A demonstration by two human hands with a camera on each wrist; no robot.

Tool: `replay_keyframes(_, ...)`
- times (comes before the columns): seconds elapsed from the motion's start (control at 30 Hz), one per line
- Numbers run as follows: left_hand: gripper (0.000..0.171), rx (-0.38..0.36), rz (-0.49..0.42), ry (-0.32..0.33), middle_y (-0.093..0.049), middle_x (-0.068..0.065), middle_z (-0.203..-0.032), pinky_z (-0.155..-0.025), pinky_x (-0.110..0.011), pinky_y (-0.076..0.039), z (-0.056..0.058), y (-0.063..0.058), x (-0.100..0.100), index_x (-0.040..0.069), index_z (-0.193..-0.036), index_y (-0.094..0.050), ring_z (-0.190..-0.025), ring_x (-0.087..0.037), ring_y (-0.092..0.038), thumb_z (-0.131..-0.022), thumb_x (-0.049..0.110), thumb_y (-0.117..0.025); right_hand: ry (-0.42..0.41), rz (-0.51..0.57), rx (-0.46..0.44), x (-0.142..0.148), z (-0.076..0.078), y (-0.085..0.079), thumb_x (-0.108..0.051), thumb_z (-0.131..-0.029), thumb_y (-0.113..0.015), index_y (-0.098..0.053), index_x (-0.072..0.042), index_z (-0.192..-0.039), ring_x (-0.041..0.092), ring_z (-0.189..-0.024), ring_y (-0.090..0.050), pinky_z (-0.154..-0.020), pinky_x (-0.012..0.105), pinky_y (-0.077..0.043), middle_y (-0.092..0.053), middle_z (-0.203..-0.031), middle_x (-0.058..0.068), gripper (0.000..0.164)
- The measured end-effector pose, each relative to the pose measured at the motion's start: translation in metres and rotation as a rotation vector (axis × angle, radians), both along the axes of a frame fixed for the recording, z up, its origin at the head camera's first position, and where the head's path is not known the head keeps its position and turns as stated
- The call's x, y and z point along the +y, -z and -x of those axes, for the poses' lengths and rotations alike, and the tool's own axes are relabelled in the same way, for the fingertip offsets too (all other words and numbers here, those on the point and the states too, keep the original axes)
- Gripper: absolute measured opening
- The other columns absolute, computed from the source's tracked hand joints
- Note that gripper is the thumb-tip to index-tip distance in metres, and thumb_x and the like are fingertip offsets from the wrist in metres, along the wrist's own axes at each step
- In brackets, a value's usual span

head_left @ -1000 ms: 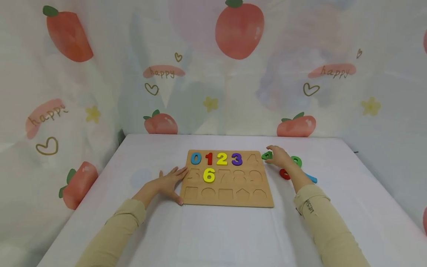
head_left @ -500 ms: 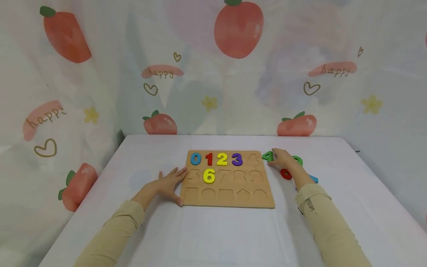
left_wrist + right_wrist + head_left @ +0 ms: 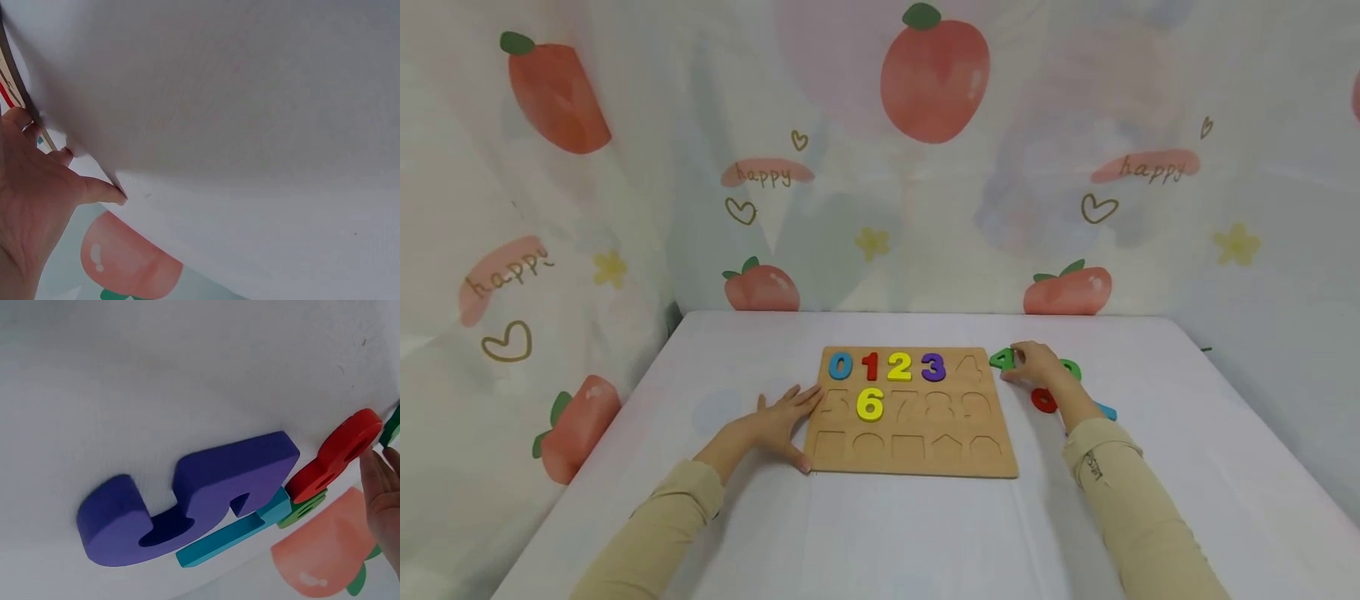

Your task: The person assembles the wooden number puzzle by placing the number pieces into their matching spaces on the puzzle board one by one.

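Observation:
A wooden number puzzle board (image 3: pixel 910 463) lies on the white table. My left hand (image 3: pixel 775 423) rests at its left edge with spread fingers, the thumb near the lower left corner. At the upper right corner, my right hand (image 3: pixel 1039 365) pinches a green number 4 (image 3: pixel 1002 359) between thumb and fingers. Only a bit of that green piece (image 3: pixel 392 427) shows in the right wrist view. A blue 0 (image 3: pixel 840 367), red 1 (image 3: pixel 870 367), yellow 2 (image 3: pixel 899 367), purple 3 (image 3: pixel 933 367) and yellow 6 (image 3: pixel 870 405) sit on the board.
Loose pieces lie beneath and beside the right forearm: a red 8 (image 3: pixel 331 456), a purple 5 (image 3: pixel 237 472), a long blue piece (image 3: pixel 222 542) and a green rounded number (image 3: pixel 303 508). A fruit-patterned cloth (image 3: pixel 880 192) hangs behind the table.
My right hand has shifted slightly right and its fingers have settled around the green 4, which has turned a little. The left hand stays at the board's edge. The head view has tilted slightly.

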State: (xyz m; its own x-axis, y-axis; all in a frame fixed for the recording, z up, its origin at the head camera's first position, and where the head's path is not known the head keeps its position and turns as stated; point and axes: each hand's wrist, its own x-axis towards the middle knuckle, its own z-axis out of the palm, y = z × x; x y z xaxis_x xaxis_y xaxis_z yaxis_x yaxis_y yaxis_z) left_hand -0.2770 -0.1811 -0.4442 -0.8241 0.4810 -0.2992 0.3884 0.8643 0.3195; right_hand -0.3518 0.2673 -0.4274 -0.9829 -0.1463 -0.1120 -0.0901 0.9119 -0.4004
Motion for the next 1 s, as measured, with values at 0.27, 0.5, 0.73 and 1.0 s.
replay_keyframes(0.27, 0.123, -0.015, -0.001, -0.012, -0.003, -0.001, -0.161, -0.101, -0.077, 0.001, -0.0010, -0.0025, 0.0011, 0.015, -0.153, -0.012, -0.147, -0.035, 0.002, -0.060, 0.053, -0.083, 0.011, 0.027, -0.005, 0.0012, -0.0008, 0.0008, -0.021, -0.084, -0.070, -0.043, 0.016, -0.125, 0.046, -0.116, -0.045, -0.103, 0.055, -0.036, -0.048, -0.125, 0.035, 0.063)
replay_keyframes(0.5, 0.123, -0.011, -0.009, -0.002, -0.002, -0.002, -0.161, -0.100, -0.078, 0.001, 0.0008, 0.0009, -0.0007, 0.015, -0.153, -0.011, -0.147, -0.036, 0.002, -0.060, 0.054, -0.082, 0.005, 0.062, 0.000, 0.0020, -0.0034, 0.0024, -0.019, -0.083, -0.071, -0.042, 0.016, -0.125, 0.046, -0.119, -0.044, -0.105, 0.055, -0.035, -0.047, -0.127, 0.036, 0.062)
replay_keyframes(0.73, 0.123, -0.029, -0.012, -0.009, -0.003, -0.002, -0.161, -0.101, -0.077, 0.003, -0.0016, 0.0010, -0.0003, 0.015, -0.153, -0.012, -0.147, -0.035, 0.003, -0.059, 0.055, -0.082, -0.044, 0.074, 0.035, 0.0049, -0.0059, 0.0017, -0.019, -0.083, -0.072, -0.041, 0.017, -0.125, 0.049, -0.120, -0.044, -0.103, 0.056, -0.036, -0.047, -0.127, 0.037, 0.064)
replay_keyframes(1.0, 0.122, -0.020, 0.003, -0.004, -0.001, -0.001, -0.161, -0.101, -0.077, 0.001, -0.0008, -0.0032, 0.0000, 0.015, -0.153, -0.010, -0.147, -0.036, 0.003, -0.061, 0.053, -0.082, -0.182, 0.178, 0.056, -0.0013, -0.0024, 0.0006, -0.018, -0.082, -0.073, -0.043, 0.015, -0.125, 0.049, -0.123, -0.044, -0.101, 0.054, -0.040, -0.048, -0.129, 0.036, 0.062)
